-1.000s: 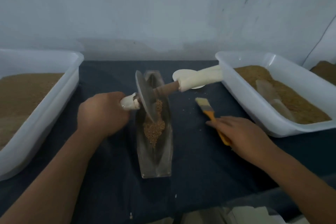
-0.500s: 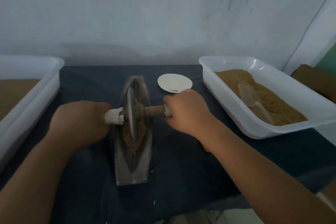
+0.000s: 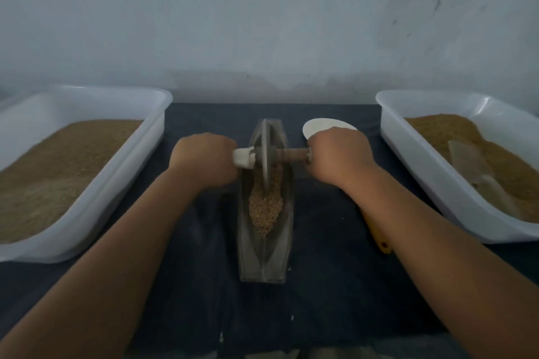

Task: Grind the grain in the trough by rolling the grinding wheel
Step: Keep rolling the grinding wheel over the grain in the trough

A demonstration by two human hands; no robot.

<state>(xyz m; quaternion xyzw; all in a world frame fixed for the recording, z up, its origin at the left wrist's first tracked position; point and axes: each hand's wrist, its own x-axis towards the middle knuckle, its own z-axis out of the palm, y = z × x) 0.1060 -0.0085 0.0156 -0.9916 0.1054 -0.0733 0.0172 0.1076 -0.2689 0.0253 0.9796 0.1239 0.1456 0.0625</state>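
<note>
A narrow boat-shaped metal trough lies lengthwise in the middle of the dark cloth. Brown grain is heaped in its hollow. The grey grinding wheel stands on edge in the far half of the trough, just behind the heap. An axle runs through it, white-wrapped on the left and brown on the right. My left hand grips the left handle end. My right hand grips the right handle end. Both fists hide the handle tips.
Two white plastic tubs of brown grain flank the trough, one at the left and one at the right, the right one with a scoop lying in it. A small white dish sits behind my right hand. A yellow brush handle pokes out under my right forearm.
My right hand left the brush and took hold of the right handle end. The wheel now stands upright and has rolled toward the far end of the trough.
</note>
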